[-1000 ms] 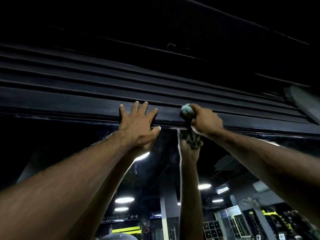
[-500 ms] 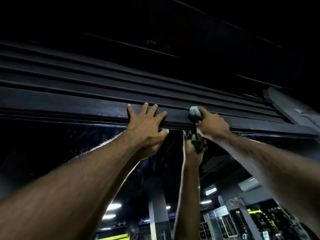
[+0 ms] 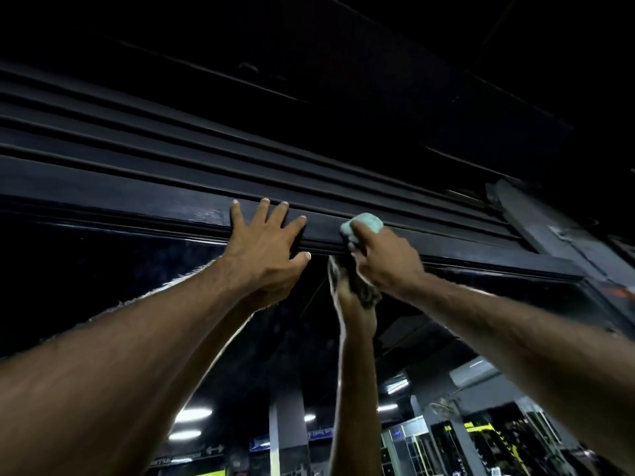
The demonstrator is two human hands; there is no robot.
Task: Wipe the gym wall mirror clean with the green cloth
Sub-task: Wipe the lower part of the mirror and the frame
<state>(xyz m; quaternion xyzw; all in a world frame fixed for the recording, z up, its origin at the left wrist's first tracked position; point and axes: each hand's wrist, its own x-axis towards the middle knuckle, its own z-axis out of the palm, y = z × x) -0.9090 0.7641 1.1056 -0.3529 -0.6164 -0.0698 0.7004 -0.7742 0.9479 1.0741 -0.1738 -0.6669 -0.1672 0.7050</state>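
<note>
Head view — the only view supplied.

Left hand: flat, fingers spread wide, holding nothing. Pressed against the dark top rail directly above the mirror, thumb at the rail's lower edge.

Right hand: just beside the left hand, on its thumb side, fingers curled round the green cloth. Bunched cloth showing above the knuckles and pressed to the rail; darker tail hanging below the palm, at the top edge of the glass.

Below both wrists, in the glass: reflected arms, ceiling lights, gym equipment.

Change over the last second: both hands shifted rightward along the rail, nearer the upright post beyond the right hand. Spacing between the hands roughly held. More cloth exposed above the fingers than before.

Meaning for the task, as judged: top-edge pass advancing toward the right corner — glass below the wrists likely still pending. Cannot tell in this lighting which areas are already clean.
</note>
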